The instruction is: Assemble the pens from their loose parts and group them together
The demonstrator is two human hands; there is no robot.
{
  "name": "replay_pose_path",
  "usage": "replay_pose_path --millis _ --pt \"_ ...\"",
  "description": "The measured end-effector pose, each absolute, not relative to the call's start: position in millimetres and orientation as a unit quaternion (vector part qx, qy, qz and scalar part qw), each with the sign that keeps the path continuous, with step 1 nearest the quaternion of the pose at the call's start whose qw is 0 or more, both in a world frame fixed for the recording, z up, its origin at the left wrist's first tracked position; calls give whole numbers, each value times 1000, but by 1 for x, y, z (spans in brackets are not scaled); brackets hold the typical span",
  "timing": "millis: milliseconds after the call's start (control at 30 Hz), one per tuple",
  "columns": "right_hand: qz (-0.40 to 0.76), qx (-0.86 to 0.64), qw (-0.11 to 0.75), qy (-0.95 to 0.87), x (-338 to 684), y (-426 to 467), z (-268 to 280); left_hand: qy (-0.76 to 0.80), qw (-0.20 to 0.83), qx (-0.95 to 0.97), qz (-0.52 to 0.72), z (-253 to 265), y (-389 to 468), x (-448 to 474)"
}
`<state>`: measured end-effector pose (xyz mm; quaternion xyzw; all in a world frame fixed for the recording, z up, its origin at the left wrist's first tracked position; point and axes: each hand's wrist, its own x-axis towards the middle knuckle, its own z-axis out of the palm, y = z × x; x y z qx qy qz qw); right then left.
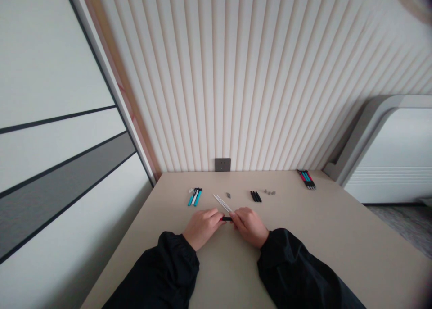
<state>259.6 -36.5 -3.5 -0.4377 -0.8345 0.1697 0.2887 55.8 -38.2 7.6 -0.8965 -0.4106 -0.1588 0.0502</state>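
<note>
My left hand [203, 226] pinches the dark red end of a short pen piece [227, 219]. My right hand [250, 226] is closed around its other end, which is black. The piece lies level between my fingertips, and its ends are hidden by them. Just beyond my hands several thin white sticks like pen refills [221, 202] lie slanted on the table, their near ends close to my right fingers. Turquoise and white pen barrels [195, 197] lie to the left. Several black pen grips [255, 196] sit side by side to the right.
Small grey parts [228, 195] lie behind the refills, and more small grey pieces [270, 192] right of the grips. Red, turquoise and black pens [306, 179] rest at the table's [337, 237] back right. A ribbed wall with a socket [222, 165] rises behind.
</note>
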Motion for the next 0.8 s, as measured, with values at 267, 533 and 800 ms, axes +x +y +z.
replay_pose_path --millis 267,533,800 --pt "157 -422 301 -841 260 -35 -6 -408 47 -896 -167 5 -36 53" --pt "141 -404 283 -859 260 -34 -8 -404 55 -896 -173 4 -36 52" --pt "166 -394 272 -862 259 -37 -6 -368 103 -910 -162 3 -36 50"
